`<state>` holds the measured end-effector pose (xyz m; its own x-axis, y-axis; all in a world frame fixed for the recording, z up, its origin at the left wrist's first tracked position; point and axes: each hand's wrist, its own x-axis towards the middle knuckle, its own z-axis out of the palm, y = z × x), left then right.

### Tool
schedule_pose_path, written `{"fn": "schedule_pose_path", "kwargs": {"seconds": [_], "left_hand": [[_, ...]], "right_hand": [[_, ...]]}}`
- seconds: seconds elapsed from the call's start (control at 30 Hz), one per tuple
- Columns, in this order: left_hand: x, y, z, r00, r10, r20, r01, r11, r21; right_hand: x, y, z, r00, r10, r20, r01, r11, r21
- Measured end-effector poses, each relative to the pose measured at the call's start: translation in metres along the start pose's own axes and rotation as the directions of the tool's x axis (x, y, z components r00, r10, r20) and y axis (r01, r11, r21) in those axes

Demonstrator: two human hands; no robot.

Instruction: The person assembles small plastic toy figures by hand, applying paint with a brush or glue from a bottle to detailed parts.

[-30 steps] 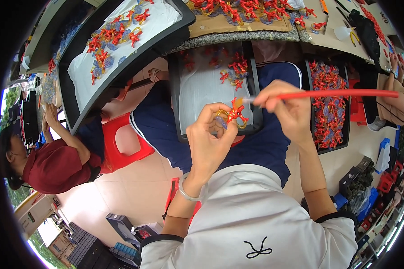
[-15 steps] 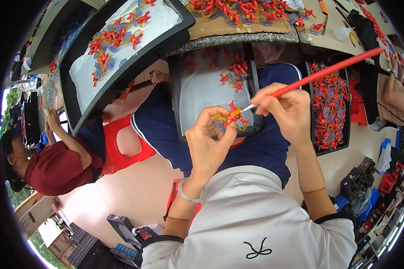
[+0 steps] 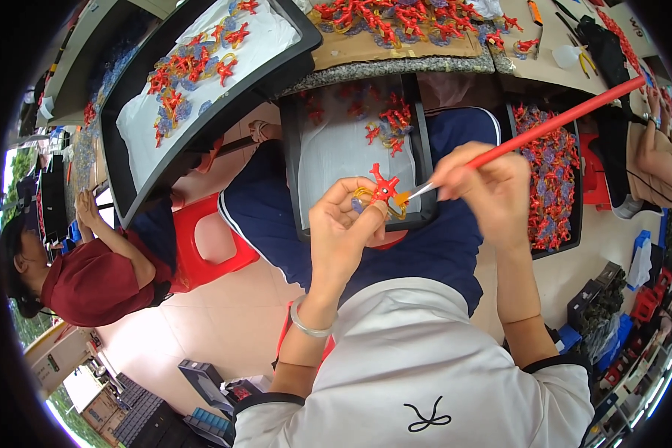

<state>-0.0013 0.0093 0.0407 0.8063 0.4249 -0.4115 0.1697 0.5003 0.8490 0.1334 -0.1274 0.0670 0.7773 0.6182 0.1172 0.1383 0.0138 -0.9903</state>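
Observation:
Between thumb and fingers, my left hand [image 3: 344, 225] pinches a small red plastic figure [image 3: 383, 184] with yellow and bluish clear parts. My right hand [image 3: 487, 187] is closed round a paintbrush [image 3: 556, 123] with a long red handle. The brush's orange-yellow bristles are at the right side of the figure; whether they touch it I cannot tell. Both hands are above a black tray [image 3: 294, 196] lined with white sheeting on my lap. Several similar figures [image 3: 393, 122] lie at the tray's far right.
A larger black tray [image 3: 143, 179] with more figures stands at the left. Figures crowd a cardboard-topped bench [image 3: 396, 55] ahead. Another full tray [image 3: 552, 179] is at the right. A person in dark red [image 3: 97, 280] sits at left; another person [image 3: 661, 160] is at far right.
The figure has turned in my left fingers. The brush has shifted from the figure's middle to its right side, and my right hand has moved slightly right.

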Motion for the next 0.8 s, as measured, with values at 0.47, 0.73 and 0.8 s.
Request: {"fn": "schedule_pose_path", "kwargs": {"seconds": [0.47,0.73,0.8], "left_hand": [[0.011,-0.022,-0.014,0.849,-0.133,0.511,0.464,0.649,-0.603],[0.009,-0.030,-0.013,0.703,-0.209,0.680,0.706,0.326,-0.629],[0.010,-0.035,-0.016,0.689,-0.208,0.694,0.719,0.320,-0.617]], "right_hand": [[-0.002,0.039,0.011,0.977,0.072,0.203,-0.137,0.935,0.326],[0.001,0.040,0.018,0.913,0.148,0.379,-0.327,0.821,0.467],[0.002,0.041,0.020,0.902,0.152,0.403,-0.348,0.810,0.472]]}}
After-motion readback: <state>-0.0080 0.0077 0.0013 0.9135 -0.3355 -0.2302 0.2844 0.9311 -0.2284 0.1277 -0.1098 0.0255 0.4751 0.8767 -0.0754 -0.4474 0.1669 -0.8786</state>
